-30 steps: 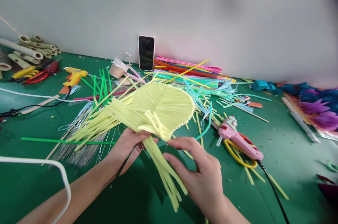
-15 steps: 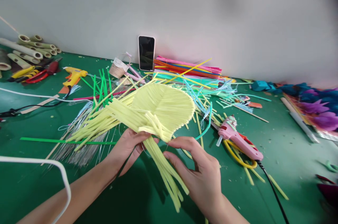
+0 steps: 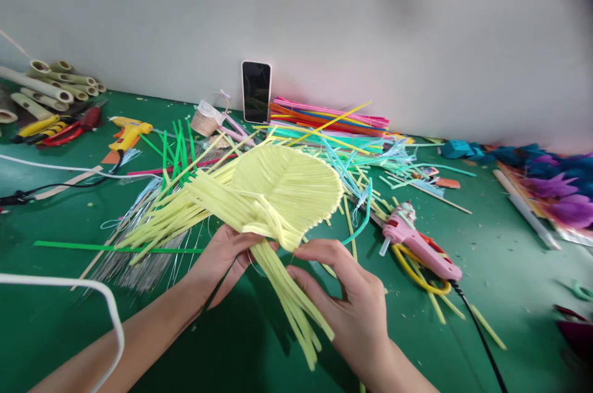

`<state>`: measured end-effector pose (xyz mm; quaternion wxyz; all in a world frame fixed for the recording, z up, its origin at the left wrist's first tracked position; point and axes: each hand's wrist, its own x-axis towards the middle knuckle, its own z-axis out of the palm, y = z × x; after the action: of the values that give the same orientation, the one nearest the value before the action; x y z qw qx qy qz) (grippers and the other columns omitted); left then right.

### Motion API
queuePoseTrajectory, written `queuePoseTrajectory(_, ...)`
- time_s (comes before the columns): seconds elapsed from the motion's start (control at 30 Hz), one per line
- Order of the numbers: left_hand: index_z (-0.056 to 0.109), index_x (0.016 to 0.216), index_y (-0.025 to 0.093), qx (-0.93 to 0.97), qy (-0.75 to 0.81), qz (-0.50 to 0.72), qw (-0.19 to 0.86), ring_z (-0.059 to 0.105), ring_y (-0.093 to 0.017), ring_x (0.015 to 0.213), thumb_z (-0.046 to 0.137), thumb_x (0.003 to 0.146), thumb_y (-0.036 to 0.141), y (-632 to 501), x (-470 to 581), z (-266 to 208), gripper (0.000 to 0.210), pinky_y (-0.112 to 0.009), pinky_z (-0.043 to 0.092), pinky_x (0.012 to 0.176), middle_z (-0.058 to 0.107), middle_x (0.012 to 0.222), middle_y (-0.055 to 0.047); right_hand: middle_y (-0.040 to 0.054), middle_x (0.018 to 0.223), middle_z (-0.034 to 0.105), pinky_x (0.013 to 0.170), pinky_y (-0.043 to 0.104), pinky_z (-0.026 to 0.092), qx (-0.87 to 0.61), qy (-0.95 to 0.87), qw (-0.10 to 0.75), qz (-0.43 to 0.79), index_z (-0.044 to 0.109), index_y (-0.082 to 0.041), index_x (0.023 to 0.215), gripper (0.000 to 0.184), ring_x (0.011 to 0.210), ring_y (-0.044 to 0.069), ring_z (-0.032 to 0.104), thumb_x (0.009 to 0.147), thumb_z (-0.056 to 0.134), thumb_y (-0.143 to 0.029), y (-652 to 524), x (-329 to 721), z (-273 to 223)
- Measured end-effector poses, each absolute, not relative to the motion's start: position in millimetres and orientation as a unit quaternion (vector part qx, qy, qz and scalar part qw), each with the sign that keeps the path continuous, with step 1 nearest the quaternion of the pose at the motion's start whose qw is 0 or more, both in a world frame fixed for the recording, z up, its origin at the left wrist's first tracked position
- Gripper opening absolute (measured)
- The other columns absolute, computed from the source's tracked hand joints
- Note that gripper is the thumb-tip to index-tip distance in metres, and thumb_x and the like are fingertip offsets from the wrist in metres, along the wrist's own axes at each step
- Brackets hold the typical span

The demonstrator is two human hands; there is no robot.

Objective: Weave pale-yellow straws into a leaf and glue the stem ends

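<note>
A pale yellow woven leaf (image 3: 296,186), made of chenille stems laid side by side, is held up over the table. My left hand (image 3: 229,260) pinches it near its lower left, where loose yellow stems (image 3: 287,300) cross and hang down between my hands. My right hand (image 3: 349,294) is at the leaf's lower corner, thumb and index finger close together on a thin wire (image 3: 292,259) that barely shows. Part of the wire loops below my left fingers, whose tips are hidden behind the stems.
Yellow stems (image 3: 162,226) and thin wires lie at left. A pink glue gun (image 3: 419,245) rests right, a yellow glue gun (image 3: 130,133) far left near pliers (image 3: 74,130). A phone (image 3: 256,91) leans on the wall beside colourful stem bundles (image 3: 328,116). A white bar (image 3: 113,312) crosses lower left.
Almost nothing differs. The hanging yellow stem ends have shifted very slightly to the right; both hands keep their places on the leaf and wire.
</note>
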<state>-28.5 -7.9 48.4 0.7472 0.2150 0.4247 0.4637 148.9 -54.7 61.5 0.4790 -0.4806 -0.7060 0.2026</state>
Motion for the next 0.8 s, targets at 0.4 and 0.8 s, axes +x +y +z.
queuePoseTrajectory(0.4, 0.075, 0.076, 0.011, 0.241, 0.429, 0.448, 0.746, 0.07, -0.017, 0.066, 0.084, 0.065, 0.019, -7.5, -31.7, 42.4, 0.016, -0.023, 0.058, 0.066, 0.074, 0.069, -0.006, 0.0015, 0.09, 0.072, 0.077, 0.028, 0.057, -0.479, -0.703, 0.48, 0.215, 0.066, -0.023, 0.1, 0.02, 0.085, 0.016, 0.069, 0.084, 0.07, -0.012, -54.5, 149.9, 60.3)
queuePoseTrajectory(0.8, 0.075, 0.086, 0.013, 0.236, 0.405, 0.464, 0.751, 0.071, -0.015, 0.068, 0.083, 0.067, 0.015, -6.2, -30.0, 42.9, 0.021, -0.022, 0.058, 0.067, 0.076, 0.078, -0.003, 0.001, 0.091, 0.071, 0.08, 0.025, 0.055, -0.482, -0.69, 0.483, 0.239, 0.066, -0.023, 0.099, 0.018, 0.087, 0.014, 0.068, 0.084, 0.07, -0.012, -56.1, 148.9, 56.6)
